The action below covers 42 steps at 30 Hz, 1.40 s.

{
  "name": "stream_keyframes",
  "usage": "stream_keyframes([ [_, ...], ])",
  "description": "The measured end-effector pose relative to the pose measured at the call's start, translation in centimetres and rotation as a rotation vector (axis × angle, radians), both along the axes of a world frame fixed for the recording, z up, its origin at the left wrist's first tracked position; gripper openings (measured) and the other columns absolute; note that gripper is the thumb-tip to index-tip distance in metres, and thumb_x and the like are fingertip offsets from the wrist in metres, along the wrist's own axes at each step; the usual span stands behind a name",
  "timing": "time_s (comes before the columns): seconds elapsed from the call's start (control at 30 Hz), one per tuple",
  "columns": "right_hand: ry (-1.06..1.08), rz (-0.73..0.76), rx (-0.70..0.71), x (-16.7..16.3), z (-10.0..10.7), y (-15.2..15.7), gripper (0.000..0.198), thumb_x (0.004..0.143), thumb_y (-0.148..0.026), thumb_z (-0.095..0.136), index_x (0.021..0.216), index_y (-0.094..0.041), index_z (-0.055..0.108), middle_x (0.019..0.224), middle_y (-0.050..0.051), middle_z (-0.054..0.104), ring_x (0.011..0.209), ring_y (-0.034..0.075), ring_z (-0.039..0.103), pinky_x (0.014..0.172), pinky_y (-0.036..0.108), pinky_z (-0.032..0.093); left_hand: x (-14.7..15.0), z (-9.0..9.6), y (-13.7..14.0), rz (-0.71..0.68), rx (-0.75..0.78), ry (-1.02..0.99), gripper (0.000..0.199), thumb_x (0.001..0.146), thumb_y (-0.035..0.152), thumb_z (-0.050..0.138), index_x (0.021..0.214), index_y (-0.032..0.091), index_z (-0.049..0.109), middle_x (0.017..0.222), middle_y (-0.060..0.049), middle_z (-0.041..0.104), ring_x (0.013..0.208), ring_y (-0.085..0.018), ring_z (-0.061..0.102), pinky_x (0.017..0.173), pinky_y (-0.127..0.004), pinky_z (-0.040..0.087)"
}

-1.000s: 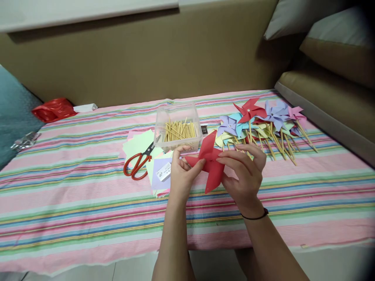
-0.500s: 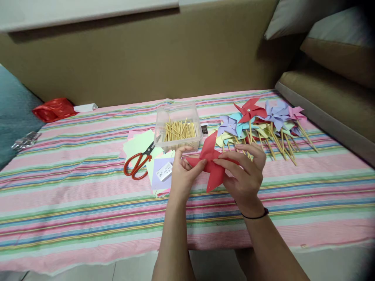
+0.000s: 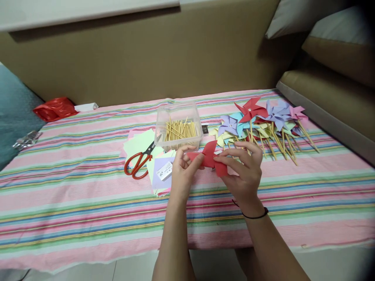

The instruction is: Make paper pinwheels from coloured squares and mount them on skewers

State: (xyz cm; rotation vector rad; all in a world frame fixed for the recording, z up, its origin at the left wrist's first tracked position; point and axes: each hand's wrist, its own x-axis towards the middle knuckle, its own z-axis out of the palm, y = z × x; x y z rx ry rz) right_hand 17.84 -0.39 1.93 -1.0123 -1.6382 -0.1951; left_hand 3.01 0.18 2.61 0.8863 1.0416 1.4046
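Observation:
Between my hands is a red paper pinwheel (image 3: 209,157), held above the striped cloth with no stick visible on it. My left hand (image 3: 187,168) pinches its left side, thumb on top near the middle. The fingers of my right hand (image 3: 243,168) are closed on its right side, with the fingertips close to the centre. Just beyond my left hand stands a clear plastic box (image 3: 178,111) of wooden sticks (image 3: 180,129). Beside my left wrist lie coloured paper sheets (image 3: 159,187) with a small white box (image 3: 164,171) on them, and scissors (image 3: 138,162) with red handles.
Finished pinwheels (image 3: 250,110) on sticks lie in a pile at the right. A red plastic bag (image 3: 55,109) and a white object (image 3: 86,107) are at the far left, near a crumpled clear packet (image 3: 27,140). A sofa back (image 3: 146,62) rises behind the striped cloth (image 3: 102,207).
The red pinwheel has been tilted, and its lower blade, which pointed down before, now appears folded or turned toward the right hand. Both hands stay in nearly the same place.

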Motion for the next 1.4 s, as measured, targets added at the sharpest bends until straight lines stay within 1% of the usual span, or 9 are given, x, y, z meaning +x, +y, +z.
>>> stream_keyframes([
  [0.1, 0.261, 0.048, -0.199, -0.2, -0.6, 0.5, 0.006, 0.076, -0.020, 0.074, 0.074, -0.025, 0.071, 0.083, 0.003, 0.068, 0.103, 0.027, 0.056, 0.094, 0.048, 0.045, -0.2, -0.4, 0.3, 0.040, 0.101, 0.055, 0.028, 0.083, 0.044, 0.061, 0.100, 0.022, 0.058, 0.100, -0.004, 0.066, 0.092, -0.017, 0.063, 0.077, -0.029, 0.050],
  [0.23, 0.831, 0.287, -0.694, -0.2, -1.4, 0.6, 0.011, 0.070, -0.030, 0.078, 0.077, -0.022, 0.073, 0.089, 0.004, 0.068, 0.087, 0.022, 0.062, 0.078, 0.039, 0.051, -0.4, -0.4, 0.2, 0.077, 0.276, 0.306, 0.046, 0.075, 0.031, 0.074, 0.114, 0.025, 0.050, 0.129, -0.009, 0.058, 0.120, -0.022, 0.054, 0.101, -0.038, 0.041],
  [0.3, 0.989, 0.403, -0.891, -0.2, -1.4, 0.5, 0.018, 0.066, -0.031, 0.081, 0.081, -0.022, 0.076, 0.086, 0.003, 0.071, 0.082, 0.020, 0.063, 0.075, 0.036, 0.051, -0.4, -0.4, 0.0, 0.032, 0.343, 0.363, 0.060, 0.071, 0.023, 0.077, 0.121, 0.026, 0.043, 0.125, -0.009, 0.061, 0.119, -0.021, 0.055, 0.105, -0.040, 0.038],
  [0.4, 1.051, 0.458, -1.002, -0.3, -1.1, 0.4, 0.021, 0.061, -0.030, 0.084, 0.078, -0.021, 0.077, 0.080, 0.002, 0.072, 0.077, 0.017, 0.063, 0.074, 0.032, 0.049, -0.3, -0.5, -0.1, -0.060, 0.322, 0.324, 0.066, 0.072, 0.018, 0.075, 0.126, 0.026, 0.038, 0.100, -0.004, 0.070, 0.102, -0.019, 0.064, 0.098, -0.039, 0.044],
  [0.63, 1.004, 0.505, -1.048, -0.9, -0.7, 0.2, 0.023, 0.060, -0.033, 0.084, 0.078, -0.022, 0.075, 0.079, 0.002, 0.072, 0.079, 0.020, 0.064, 0.076, 0.035, 0.050, -0.3, 0.1, -0.2, -0.066, 0.180, 0.143, 0.063, 0.068, 0.013, 0.075, 0.119, 0.024, 0.040, 0.071, 0.004, 0.070, 0.072, -0.013, 0.066, 0.075, -0.028, 0.050],
  [0.87, 0.952, 0.488, -0.974, -0.5, -1.2, 0.4, 0.021, 0.072, -0.038, 0.077, 0.089, -0.026, 0.077, 0.105, 0.003, 0.071, 0.100, 0.022, 0.062, 0.089, 0.036, 0.047, -1.0, 0.2, -0.2, 0.038, -0.017, -0.066, 0.052, 0.063, 0.020, 0.080, 0.100, 0.023, 0.043, 0.073, 0.004, 0.068, 0.067, -0.013, 0.067, 0.065, -0.024, 0.052],
  [1.03, 0.970, 0.411, -0.949, -0.7, -1.2, 0.4, 0.024, 0.072, -0.041, 0.076, 0.090, -0.025, 0.076, 0.101, 0.004, 0.072, 0.099, 0.022, 0.063, 0.086, 0.035, 0.048, -1.5, -0.1, -0.1, 0.089, -0.072, -0.092, 0.041, 0.067, 0.024, 0.078, 0.094, 0.021, 0.047, 0.077, 0.004, 0.065, 0.049, -0.008, 0.056, 0.043, -0.019, 0.042],
  [1.23, 0.897, 0.299, -0.879, -1.0, -1.2, 0.1, 0.020, 0.073, -0.037, 0.076, 0.087, -0.023, 0.074, 0.096, 0.004, 0.071, 0.091, 0.020, 0.064, 0.076, 0.032, 0.050, -1.6, 0.0, -0.6, 0.079, -0.073, -0.226, 0.039, 0.067, 0.021, 0.078, 0.095, 0.019, 0.051, 0.081, 0.002, 0.066, 0.065, -0.010, 0.064, 0.057, -0.020, 0.049],
  [1.4, 0.714, 0.239, -0.753, -0.8, 2.4, 2.1, 0.016, 0.076, -0.035, 0.072, 0.084, -0.022, 0.073, 0.091, 0.004, 0.073, 0.087, 0.019, 0.065, 0.078, 0.032, 0.050, -2.3, 0.2, -1.1, 0.026, -0.068, -0.315, 0.048, 0.064, 0.021, 0.081, 0.099, 0.021, 0.048, 0.076, 0.000, 0.073, 0.066, -0.013, 0.067, 0.063, -0.023, 0.050],
])
